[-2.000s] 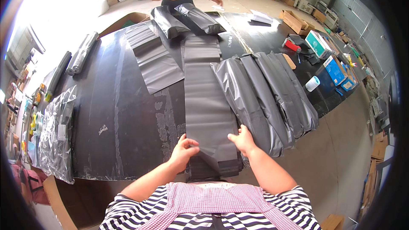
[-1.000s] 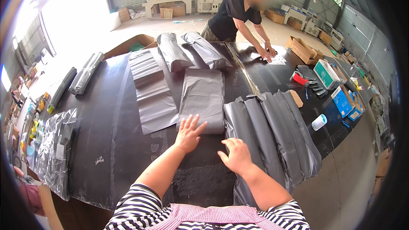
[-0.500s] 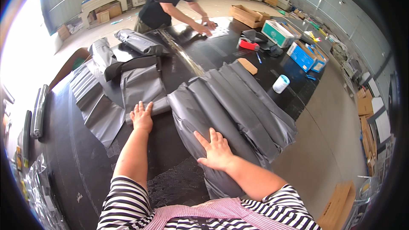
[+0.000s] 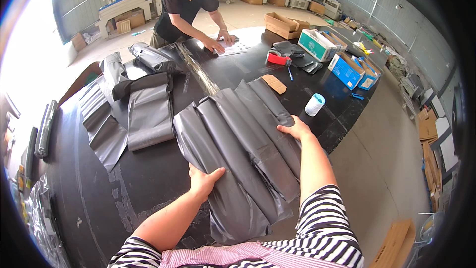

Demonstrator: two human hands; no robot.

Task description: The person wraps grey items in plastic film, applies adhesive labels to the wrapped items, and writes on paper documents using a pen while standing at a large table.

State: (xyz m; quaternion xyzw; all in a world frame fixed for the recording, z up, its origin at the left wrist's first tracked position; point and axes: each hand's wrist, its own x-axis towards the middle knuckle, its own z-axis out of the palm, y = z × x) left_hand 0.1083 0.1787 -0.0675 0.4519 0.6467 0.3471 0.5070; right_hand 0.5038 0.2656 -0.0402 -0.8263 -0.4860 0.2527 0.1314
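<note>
A row of overlapping grey plastic bags (image 4: 238, 141), flat and creased lengthwise, lies in front of me on the black table. My left hand (image 4: 203, 181) grips their left edge, thumb on top and the other fingers partly hidden along the side. At the right edge, my right hand (image 4: 296, 129) holds them the same way, its fingertips partly out of sight. Left of them, apart from my hands, is another folded length of grey plastic (image 4: 150, 114). More crumpled grey plastic (image 4: 103, 136) lies beside that one.
Across the black table (image 4: 148, 188) a person (image 4: 186, 12) presses both hands on a white sheet. Toward the right stand a white-and-blue roll (image 4: 315, 104), a cardboard piece (image 4: 273, 84), a red tape dispenser (image 4: 278, 58), a blue box (image 4: 347, 69) and a green-and-white box (image 4: 317, 44).
My left hand has left the separate folded plastic for the bags' left edge. My right hand has moved from on top to their right edge. The bags sit closer together.
</note>
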